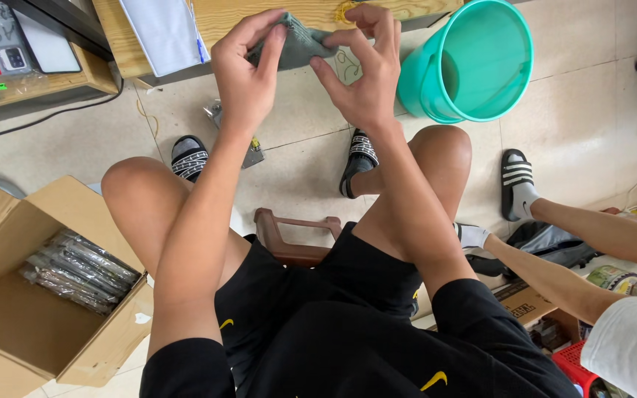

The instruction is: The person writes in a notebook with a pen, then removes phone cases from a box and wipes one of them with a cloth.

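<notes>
Holding a small grey-green piece of soft fabric point(296, 43) up at twelve o'clock, I am pinching it from both sides. My left hand point(248, 70) is gripping its left end between thumb and forefinger, and my right hand point(366, 70) is closing its fingers point(333, 38) on the right end, so both sets of fingers are clenched on the cloth and neither is free. The cloth is hanging in the air between my hands, just in front of the edge of the pale wooden counter point(274, 15), touching nothing else.

Judging from how bunched it is looking, I am in the middle of handling this piece, not finishing it: it is sitting folded over itself and has not been set down anywhere. At eight o'clock an open brown cardboard box point(16, 324) is holding a stack of clear-wrapped dark packets point(79, 269), which suggests some pieces are already packed. At one o'clock a round teal plastic bucket point(473, 63) is standing on the tiled floor, and I cannot tell what is inside it. Another person's arm point(599, 232) is reaching in at four o'clock.
</notes>
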